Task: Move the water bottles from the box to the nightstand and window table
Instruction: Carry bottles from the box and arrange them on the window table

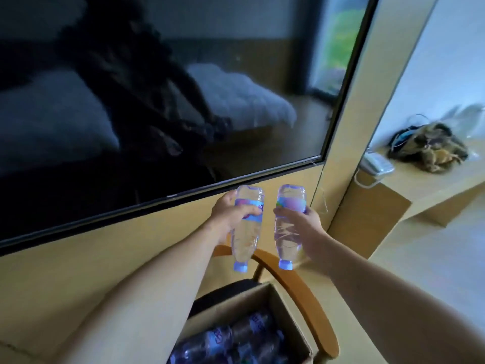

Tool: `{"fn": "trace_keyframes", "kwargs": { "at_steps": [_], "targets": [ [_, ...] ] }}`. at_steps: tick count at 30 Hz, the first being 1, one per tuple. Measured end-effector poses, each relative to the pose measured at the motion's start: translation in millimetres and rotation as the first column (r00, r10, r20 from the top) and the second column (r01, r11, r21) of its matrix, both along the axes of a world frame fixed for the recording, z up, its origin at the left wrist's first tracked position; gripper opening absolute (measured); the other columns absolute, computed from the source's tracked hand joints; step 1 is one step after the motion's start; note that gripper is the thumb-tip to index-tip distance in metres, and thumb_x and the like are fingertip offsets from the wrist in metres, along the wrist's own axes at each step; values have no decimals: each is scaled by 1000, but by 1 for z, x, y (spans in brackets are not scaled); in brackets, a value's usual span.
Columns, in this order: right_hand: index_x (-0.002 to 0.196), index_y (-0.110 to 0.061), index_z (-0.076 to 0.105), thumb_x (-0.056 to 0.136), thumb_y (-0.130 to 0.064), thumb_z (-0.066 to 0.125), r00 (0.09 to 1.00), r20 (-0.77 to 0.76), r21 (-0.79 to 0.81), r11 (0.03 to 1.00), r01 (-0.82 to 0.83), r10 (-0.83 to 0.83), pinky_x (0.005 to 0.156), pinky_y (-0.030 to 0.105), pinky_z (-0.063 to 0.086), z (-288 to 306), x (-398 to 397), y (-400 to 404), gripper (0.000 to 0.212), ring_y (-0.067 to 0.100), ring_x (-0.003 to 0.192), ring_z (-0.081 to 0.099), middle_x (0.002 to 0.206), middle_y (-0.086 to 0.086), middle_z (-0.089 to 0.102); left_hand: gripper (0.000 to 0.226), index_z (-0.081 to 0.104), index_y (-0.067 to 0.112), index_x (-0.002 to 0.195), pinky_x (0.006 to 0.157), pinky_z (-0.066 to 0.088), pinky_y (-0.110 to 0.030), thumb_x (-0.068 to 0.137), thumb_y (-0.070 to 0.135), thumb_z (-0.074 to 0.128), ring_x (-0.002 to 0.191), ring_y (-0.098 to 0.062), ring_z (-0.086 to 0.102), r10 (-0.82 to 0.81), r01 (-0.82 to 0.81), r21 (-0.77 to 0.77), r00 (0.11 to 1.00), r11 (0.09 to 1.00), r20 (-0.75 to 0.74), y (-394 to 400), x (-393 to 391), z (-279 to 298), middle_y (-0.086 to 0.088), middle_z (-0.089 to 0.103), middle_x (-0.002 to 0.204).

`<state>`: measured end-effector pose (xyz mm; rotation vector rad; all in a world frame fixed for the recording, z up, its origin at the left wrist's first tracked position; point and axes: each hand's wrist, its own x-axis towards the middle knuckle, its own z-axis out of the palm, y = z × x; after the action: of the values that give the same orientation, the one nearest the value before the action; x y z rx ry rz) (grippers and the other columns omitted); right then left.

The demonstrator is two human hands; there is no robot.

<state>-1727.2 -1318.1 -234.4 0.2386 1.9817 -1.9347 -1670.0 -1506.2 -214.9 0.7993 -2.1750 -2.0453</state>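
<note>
Two water bottles are up in the air, caps down, one per hand. The left hand (pixel 231 215) wraps its fingers round the label of the left bottle (pixel 246 227); the right hand (pixel 301 224) clasps the right bottle (pixel 288 224) likewise, probably just as they were grabbed. Below, the cardboard box (pixel 283 319) sits on a wooden chair (pixel 301 292), with more bottles (pixel 231 340) lying inside. Neither the nightstand nor the window table is clearly in sight.

Large dark wall-mounted TV screen (pixel 157 101) on pale wood panelling (pixel 78 271), reflecting a bed; wooden chair (pixel 296 282) below; right, light wood desk (pixel 433 185) with phone (pixel 376 164) against white wall (pixel 446 61); pale floor (pixel 433 258).
</note>
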Motion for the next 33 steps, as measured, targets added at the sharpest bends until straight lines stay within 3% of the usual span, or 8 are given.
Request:
{"fn": "trace_keyframes", "kwargs": {
  "at_steps": [2,7,11,17,23,26,30,33],
  "targets": [
    [114,-12,62,63,-24,95,995,-4,-33,995,95,-95,63,41,63,15,4,21,62,34,80,74,101,18,73,82,56,44,123,63,64,-41,49,35,92,90,-23,75,-81,81,29,997,996,-5,19,-12,10,1,75,106],
    [107,-7,65,63,-17,93,944,-61,-60,946,320,-324,54,40,60,45,19,97,53,24,57,69,85,15,68,45,63,20,113,55,61,-48,73,18,82,67,-34,75,-275,288,209,957,934,-90,94,-42,32,-18,75,100],
    [98,-6,68,62,-13,92,876,-85,-120,878,463,-474,55,49,61,56,40,166,44,22,51,61,76,15,67,29,67,8,108,76,58,-65,81,19,70,65,-35,67,-471,477,247,878,844,-88,172,-54,48,-22,70,88],
    [120,-8,55,76,-15,87,734,-125,-157,743,650,-668,55,42,60,68,82,281,54,22,58,53,92,21,64,33,72,0,107,57,58,-35,84,24,67,62,-33,69,-712,726,286,681,626,-169,309,-54,62,-22,71,83],
    [112,-3,71,75,-17,86,567,-176,-202,594,779,-804,77,60,58,80,131,420,43,32,77,55,88,22,68,44,75,2,105,74,58,-52,73,33,76,84,-50,72,-830,869,165,494,466,-260,462,-35,74,-32,72,104],
    [112,-4,71,74,-21,87,507,-165,-194,532,824,-846,63,49,61,83,153,491,45,34,80,57,93,25,68,42,75,2,106,76,58,-51,75,31,77,84,-47,72,-854,898,137,440,418,-278,544,-25,81,-31,73,105],
    [110,-6,71,75,-21,87,449,-188,-187,481,857,-873,59,45,61,93,181,580,41,32,76,59,91,24,69,35,71,3,110,50,54,-26,84,25,77,63,-27,73,-871,919,113,393,377,-294,652,-18,88,-28,74,102],
    [110,-6,71,77,-21,86,434,-202,-185,470,863,-878,67,51,61,101,195,638,39,34,73,63,90,25,74,48,63,1,117,43,51,-23,82,28,79,55,-22,71,-889,932,119,362,342,-281,715,-9,93,-25,72,94]
  ]
}}
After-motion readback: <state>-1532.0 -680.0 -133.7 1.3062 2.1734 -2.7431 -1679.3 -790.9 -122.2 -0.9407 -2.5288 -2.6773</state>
